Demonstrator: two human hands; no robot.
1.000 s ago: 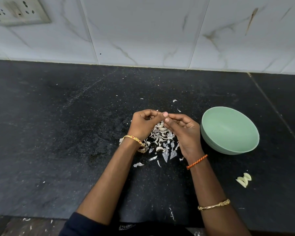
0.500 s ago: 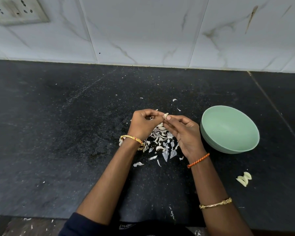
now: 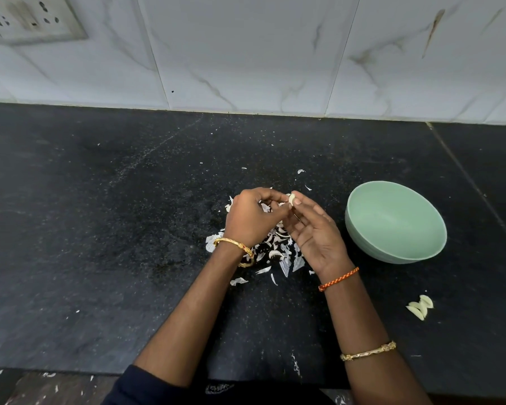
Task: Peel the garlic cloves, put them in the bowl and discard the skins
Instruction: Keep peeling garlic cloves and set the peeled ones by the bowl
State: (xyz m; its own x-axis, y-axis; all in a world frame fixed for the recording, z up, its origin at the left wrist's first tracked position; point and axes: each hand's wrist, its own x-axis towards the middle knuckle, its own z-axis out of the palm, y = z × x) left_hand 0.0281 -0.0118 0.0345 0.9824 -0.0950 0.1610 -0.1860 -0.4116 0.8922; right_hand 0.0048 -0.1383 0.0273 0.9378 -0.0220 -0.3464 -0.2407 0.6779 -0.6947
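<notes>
My left hand [image 3: 253, 219] and my right hand [image 3: 314, 233] meet above a pile of white garlic skins [image 3: 278, 249] on the black counter [image 3: 100, 244]. Between their fingertips they pinch one pale garlic clove [image 3: 291, 199]. The left fingers are curled over it; the right thumb and forefinger hold its right side. A pale green bowl [image 3: 360, 220] stands tilted to the right of my hands, and its visible inside holds nothing. A few peeled cloves [image 3: 420, 307] lie on the counter in front of the bowl.
Small flakes of skin [image 3: 301, 171] are scattered behind the hands and near the counter's front edge [image 3: 295, 366]. A white marble-tiled wall [image 3: 246, 54] closes the back, with a socket plate [image 3: 27, 20] at top left. A seam [image 3: 473, 185] runs through the counter on the right.
The clove shows more clearly between the fingertips now, and my right hand has turned its palm a little further up. The bowl and loose cloves have not moved.
</notes>
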